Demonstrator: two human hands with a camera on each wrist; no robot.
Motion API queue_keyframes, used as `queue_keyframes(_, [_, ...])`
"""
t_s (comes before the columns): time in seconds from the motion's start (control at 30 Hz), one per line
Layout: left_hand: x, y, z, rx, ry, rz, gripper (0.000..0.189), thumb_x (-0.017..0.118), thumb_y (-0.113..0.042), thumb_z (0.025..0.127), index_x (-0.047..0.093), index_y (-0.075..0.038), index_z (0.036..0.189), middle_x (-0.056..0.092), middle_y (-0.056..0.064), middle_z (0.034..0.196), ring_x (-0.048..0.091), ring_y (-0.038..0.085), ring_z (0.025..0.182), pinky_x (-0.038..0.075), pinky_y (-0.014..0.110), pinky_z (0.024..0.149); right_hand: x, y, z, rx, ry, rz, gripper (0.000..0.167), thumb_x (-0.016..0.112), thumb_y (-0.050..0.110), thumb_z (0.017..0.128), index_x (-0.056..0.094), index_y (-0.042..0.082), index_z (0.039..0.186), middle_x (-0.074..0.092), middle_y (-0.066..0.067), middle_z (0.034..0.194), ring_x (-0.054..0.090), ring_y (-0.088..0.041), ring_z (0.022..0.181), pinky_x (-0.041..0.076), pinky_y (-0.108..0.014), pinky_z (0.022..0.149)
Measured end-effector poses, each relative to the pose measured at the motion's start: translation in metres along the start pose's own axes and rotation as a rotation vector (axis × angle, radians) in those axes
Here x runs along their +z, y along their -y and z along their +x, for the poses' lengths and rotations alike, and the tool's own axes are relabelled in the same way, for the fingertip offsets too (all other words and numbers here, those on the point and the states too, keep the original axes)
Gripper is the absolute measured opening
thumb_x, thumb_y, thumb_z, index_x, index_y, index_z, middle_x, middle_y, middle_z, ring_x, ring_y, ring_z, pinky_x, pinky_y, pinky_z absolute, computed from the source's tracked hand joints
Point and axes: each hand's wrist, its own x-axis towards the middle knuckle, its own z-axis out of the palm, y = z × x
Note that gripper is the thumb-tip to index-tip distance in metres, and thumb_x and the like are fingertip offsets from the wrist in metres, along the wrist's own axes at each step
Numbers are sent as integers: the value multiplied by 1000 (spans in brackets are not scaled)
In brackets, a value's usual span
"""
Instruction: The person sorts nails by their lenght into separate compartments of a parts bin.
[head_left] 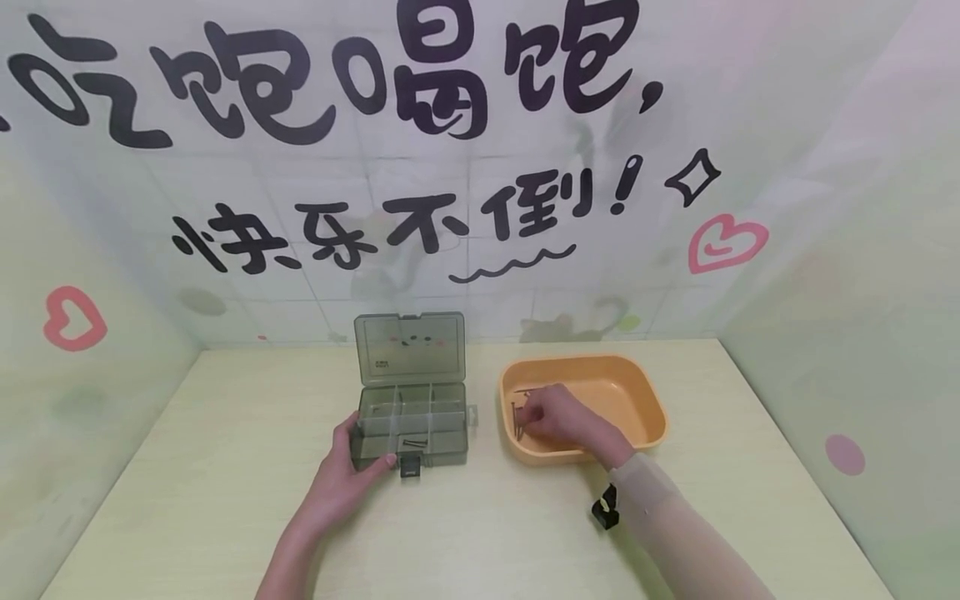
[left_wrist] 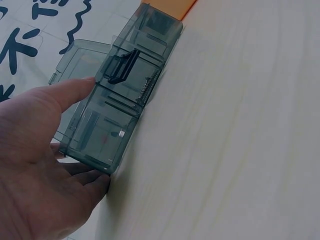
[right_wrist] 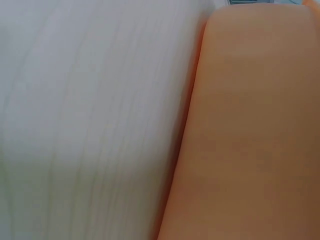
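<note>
A grey see-through compartment box [head_left: 375, 450] stands with its lid [head_left: 410, 350] raised. My left hand [head_left: 347, 471] grips its left end, thumb on the front wall and fingers round the side. Long thin screws [head_left: 415, 442] lie in the front middle compartment; a threaded shank [left_wrist: 147, 87] shows through the wall in the left wrist view. My right hand [head_left: 562, 414] reaches into an orange tray [head_left: 651, 392], bent fingers down by a few screws [head_left: 515, 423] at its left end. Whether they pinch one is hidden. The right wrist view shows only the tray's outer wall [right_wrist: 250, 125] and tabletop.
A black latch [head_left: 410, 466] hangs at the box's front, and a clear latch [head_left: 472, 415] sticks out on its right. Below my right wrist is a small black wrist-mounted piece [head_left: 606, 508]. A printed curtain [head_left: 465, 292] rises behind the pale table [head_left: 465, 533].
</note>
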Motion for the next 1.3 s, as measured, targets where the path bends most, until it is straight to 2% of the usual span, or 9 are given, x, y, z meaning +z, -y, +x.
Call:
queue_keyframes(0.23, [0, -4, -1, -3, 6, 7, 102, 70, -42, 98, 3, 4, 160, 20, 42, 158, 21, 55, 146, 23, 65, 116, -2, -3, -1, -32, 35, -14, 13, 77, -2, 84, 79, 11, 84, 71, 4, 87, 59, -6, 80, 51, -23, 74])
queue_keyframes(0.4, [1, -4, 0, -8, 2, 8, 102, 70, -41, 98, 3, 4, 160, 22, 42, 157, 23, 56, 145, 24, 65, 115, -5, -3, -2, -26, 44, 4, 10, 77, -1, 86, 79, 9, 84, 71, 2, 85, 59, -6, 78, 51, -24, 73])
queue_keyframes(0.53, [1, -3, 0, -8, -2, 9, 102, 71, -42, 98, 4, 4, 160, 23, 43, 156, 24, 57, 144, 26, 66, 115, -5, -2, -3, -13, 52, 9, 9, 76, 1, 89, 79, 9, 85, 70, 6, 85, 58, -6, 77, 51, -24, 73])
queue_keyframes(0.8, [1, -3, -2, -6, -6, 8, 101, 70, -41, 98, 4, 3, 160, 22, 42, 157, 24, 57, 144, 26, 66, 114, -5, -1, -5, -1, 86, 16, 15, 72, 2, 92, 76, 13, 83, 68, 9, 81, 58, -7, 74, 51, -26, 71])
queue_keyframes(0.97, [1, -2, -2, -10, -1, 3, 100, 70, -39, 99, 3, 3, 160, 21, 42, 158, 22, 56, 145, 25, 66, 115, -5, -4, -4, -11, 66, 14, 20, 66, 0, 91, 73, 13, 77, 63, 10, 74, 55, -5, 68, 46, -24, 66])
queue_keyframes(1.1, [1, -2, -2, -4, 0, -4, 101, 70, -40, 98, 3, 3, 160, 20, 41, 158, 21, 55, 146, 25, 66, 115, -8, -4, -6, -13, 23, 31, 19, 64, -2, 90, 73, 12, 79, 64, 9, 73, 55, -6, 66, 46, -24, 64])
queue_keyframes(1.3, [1, -2, -1, 0, 1, -5, 101, 70, -42, 98, 3, 2, 161, 20, 40, 159, 21, 55, 146, 25, 65, 116, -15, -1, -8, -4, 2, 44, 9, 69, 4, 94, 78, 8, 92, 71, 5, 85, 61, -9, 77, 53, -28, 75])
